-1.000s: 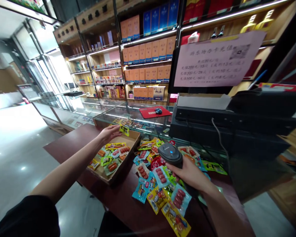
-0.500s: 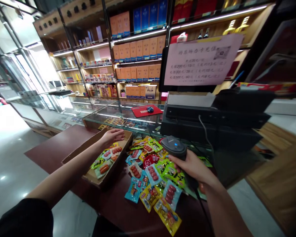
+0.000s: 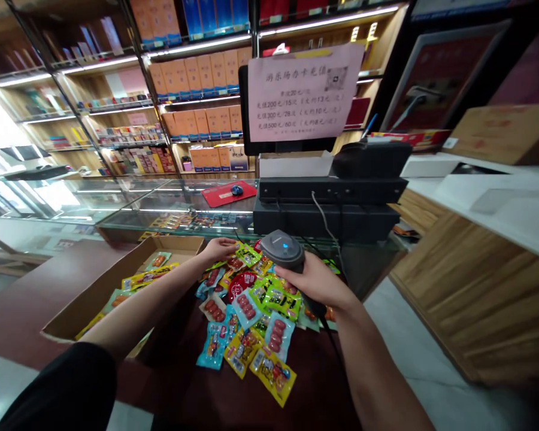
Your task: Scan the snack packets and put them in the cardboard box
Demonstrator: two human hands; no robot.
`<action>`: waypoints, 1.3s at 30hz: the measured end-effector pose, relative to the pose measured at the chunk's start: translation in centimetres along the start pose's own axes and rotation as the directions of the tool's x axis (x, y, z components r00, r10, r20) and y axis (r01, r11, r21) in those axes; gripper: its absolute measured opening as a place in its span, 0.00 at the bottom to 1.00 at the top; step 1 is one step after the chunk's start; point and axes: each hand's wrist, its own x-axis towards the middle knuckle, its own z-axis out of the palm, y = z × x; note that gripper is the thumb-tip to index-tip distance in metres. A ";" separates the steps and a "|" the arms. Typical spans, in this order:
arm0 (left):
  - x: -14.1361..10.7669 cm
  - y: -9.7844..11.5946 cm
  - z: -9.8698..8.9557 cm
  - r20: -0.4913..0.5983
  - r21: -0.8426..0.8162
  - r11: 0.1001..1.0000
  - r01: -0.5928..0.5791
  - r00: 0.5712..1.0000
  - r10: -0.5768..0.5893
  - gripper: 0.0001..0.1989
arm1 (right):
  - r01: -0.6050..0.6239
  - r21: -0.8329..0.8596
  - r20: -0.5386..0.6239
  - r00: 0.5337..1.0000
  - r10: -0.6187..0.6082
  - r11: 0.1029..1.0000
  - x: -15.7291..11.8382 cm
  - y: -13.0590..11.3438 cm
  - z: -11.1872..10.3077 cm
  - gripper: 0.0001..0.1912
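Note:
My right hand (image 3: 321,278) is wrapped around the handle of a dark grey barcode scanner (image 3: 282,248) with a lit blue light. The scanner's head is above a pile of small snack packets (image 3: 247,305) in green, yellow, blue and clear wrappers, several with small sausages inside. At the pile's far left edge, my left hand (image 3: 220,248) has its fingers bent together on a green snack packet (image 3: 219,264); the fingertips are partly hidden. A round red piece (image 3: 241,286) shows among the packets. Under my left forearm stands an open cardboard box (image 3: 78,305) with several packets inside.
Behind the pile is a glass display counter (image 3: 161,206) with a red mat (image 3: 215,194) and a mouse (image 3: 236,190). A dark register (image 3: 327,209) carries a screen with a pink paper sign (image 3: 300,93). The scanner's cable (image 3: 336,347) hangs beside my right arm.
My left hand has moved right, from above the cardboard box to the pile's far left edge, and its fingers have drawn in. The scanner stays over the pile. The view has turned right.

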 end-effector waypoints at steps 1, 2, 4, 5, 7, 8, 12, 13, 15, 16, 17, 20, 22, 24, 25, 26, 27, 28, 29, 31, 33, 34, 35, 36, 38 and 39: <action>0.6 -0.2 0.4 -0.002 0.023 1.000 0.004 1.000 -0.004 0.26 | -0.001 -0.015 -0.004 1.000 0.001 1.000 0.0 -0.1 0.0 0.19; 1.2 -0.4 0.7 0.001 0.044 0.999 0.008 1.000 -0.008 0.26 | -0.001 -0.030 -0.004 1.000 0.001 1.000 0.0 -0.1 -0.1 0.19; 2.1 -0.6 1.3 0.001 0.107 0.994 0.008 1.000 -0.008 0.27 | 0.011 -0.051 0.004 1.000 -0.011 0.999 0.0 -0.1 -0.1 0.19; 2.4 -0.7 1.5 -0.003 0.157 0.988 0.005 1.000 -0.005 0.27 | 0.021 -0.057 0.009 1.000 -0.020 0.998 0.0 0.0 -0.1 0.19; 2.9 -0.7 2.0 -0.022 0.271 0.962 -0.011 1.000 0.018 0.26 | 0.039 -0.060 0.015 0.999 -0.038 0.997 0.0 0.4 -0.2 0.19; 3.1 -0.7 2.1 -0.034 0.327 0.945 -0.024 0.999 0.038 0.26 | 0.045 -0.060 0.016 0.999 -0.044 0.997 0.0 0.6 -0.2 0.19; 3.2 -0.4 2.5 -0.054 0.520 0.851 -0.067 0.992 0.111 0.22 | 0.044 -0.055 0.018 0.999 -0.043 0.998 0.1 1.2 -0.1 0.18; 3.0 -0.2 2.4 -0.047 0.548 0.834 -0.068 0.993 0.112 0.20 | 0.041 -0.054 0.021 0.999 -0.040 0.998 0.1 1.2 -0.1 0.18; 2.8 0.0 2.2 -0.022 0.567 0.820 -0.074 0.994 0.105 0.18 | 0.040 -0.053 0.026 0.999 -0.039 0.998 0.0 1.2 -0.1 0.17; 2.6 0.2 2.0 -0.010 0.565 0.821 -0.079 0.995 0.102 0.18 | 0.045 -0.056 0.031 0.999 -0.044 0.997 0.0 1.1 0.0 0.16; 2.4 0.3 1.8 0.000 0.562 0.823 -0.083 0.995 0.100 0.17 | 0.055 -0.062 0.034 0.998 -0.053 0.997 0.0 1.0 0.1 0.16; 2.0 0.6 1.0 0.015 0.544 0.835 -0.085 0.996 0.092 0.15 | 0.090 -0.087 0.031 0.996 -0.087 0.992 -0.1 0.6 0.4 0.15; 1.5 0.7 0.3 0.020 0.514 0.854 -0.073 0.997 0.073 0.15 | 0.097 -0.084 0.035 0.995 -0.095 0.992 -0.1 0.4 0.7 0.16; 0.9 0.8 -0.3 0.022 0.437 0.898 -0.046 0.999 0.041 0.15 | 0.088 -0.066 0.065 0.994 -0.084 0.994 0.0 0.4 1.0 0.17; 0.5 0.9 -0.7 0.024 0.385 0.923 -0.031 0.999 0.023 0.16 | 0.076 -0.057 0.084 0.994 -0.071 0.996 0.0 0.4 1.2 0.18; 0.0 1.0 -1.1 0.024 0.329 0.944 -0.015 1.000 0.007 0.17 | 0.061 -0.051 0.102 0.993 -0.055 0.997 0.1 0.5 1.4 0.18; -0.5 1.2 -1.6 0.024 0.274 0.962 0.000 1.000 -0.007 0.18 | 0.045 -0.049 0.120 0.992 -0.039 0.998 0.2 0.6 1.7 0.18; -1.1 1.3 -2.0 0.026 0.226 0.974 0.011 1.000 -0.018 0.19 | 0.033 -0.052 0.135 0.991 -0.025 0.998 0.3 0.7 1.9 0.17; -1.6 1.5 -2.5 0.029 0.177 0.984 0.021 0.999 -0.027 0.20 | 0.028 -0.053 0.149 0.989 -0.020 0.998 0.5 0.8 2.2 0.17; -2.8 1.9 -3.5 0.036 0.079 0.996 0.037 0.999 -0.040 0.22 | 0.029 -0.038 0.184 0.983 -0.022 0.999 0.7 1.1 3.0 0.18; -4.0 2.3 -4.6 0.045 -0.007 0.999 0.046 0.998 -0.045 0.24 | 0.018 -0.011 0.220 0.975 -0.015 1.000 0.8 1.3 4.0 0.18; -4.5 2.4 -5.1 0.049 -0.043 0.998 0.044 0.998 -0.042 0.24 | 0.008 0.004 0.232 0.973 -0.009 1.000 0.8 1.4 4.5 0.18; -5.1 2.6 -5.6 0.056 -0.072 0.997 0.038 0.998 -0.034 0.24 | -0.003 0.020 0.241 0.970 -0.002 1.000 0.8 1.5 5.1 0.18; -5.7 2.7 -6.1 0.063 -0.095 0.995 0.030 0.998 -0.024 0.24 | -0.013 0.035 0.249 0.969 0.004 0.999 0.7 1.5 5.6 0.17; -6.8 3.0 -7.0 0.076 -0.125 0.992 0.011 0.997 -0.002 0.23 | -0.014 0.052 0.254 0.967 0.000 0.999 0.4 1.4 6.6 0.16; -7.4 3.1 -7.5 0.081 -0.134 0.991 0.006 0.997 0.004 0.22 | -0.001 0.050 0.254 0.967 -0.011 0.999 0.2 1.2 7.0 0.16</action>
